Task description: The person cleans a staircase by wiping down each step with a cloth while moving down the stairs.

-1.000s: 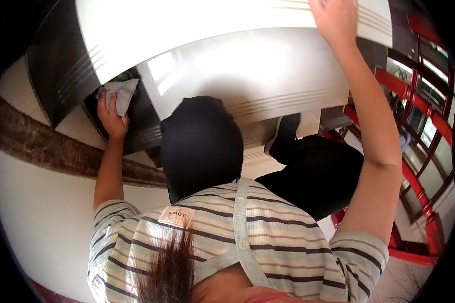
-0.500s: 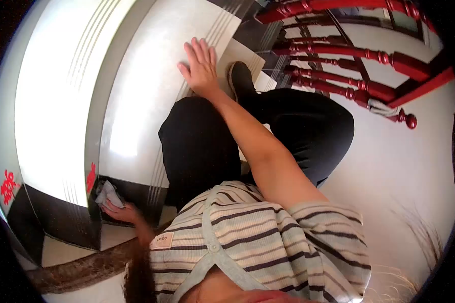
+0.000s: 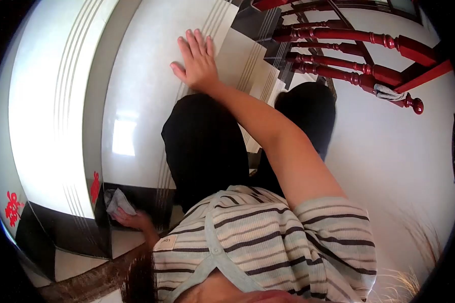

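Note:
My left hand (image 3: 130, 218), at the lower left, is closed on a crumpled grey cloth (image 3: 119, 202). The cloth rests against the dark band (image 3: 145, 199) at the end of a pale stair step (image 3: 136, 91), close to a red decorative mark (image 3: 94, 188). Higher up, my right hand (image 3: 197, 63) lies flat on the same step's surface, fingers spread, near its grooved edge. Nothing is in it. My bent knee (image 3: 205, 146) in black trousers is just below that hand.
Further steps (image 3: 242, 55) descend towards the top right beside dark red balusters (image 3: 349, 36). A grey cloth (image 3: 389, 93) hangs on the railing by its round knob (image 3: 417, 106). Another step (image 3: 50, 101) rises on the left. Dry stalks (image 3: 414, 227) stand at the lower right.
My other leg has shifted, and its shoe is out of sight. My left hand and the cloth appear slightly lower and further right. My right hand stays on the step, its fingers spread wider.

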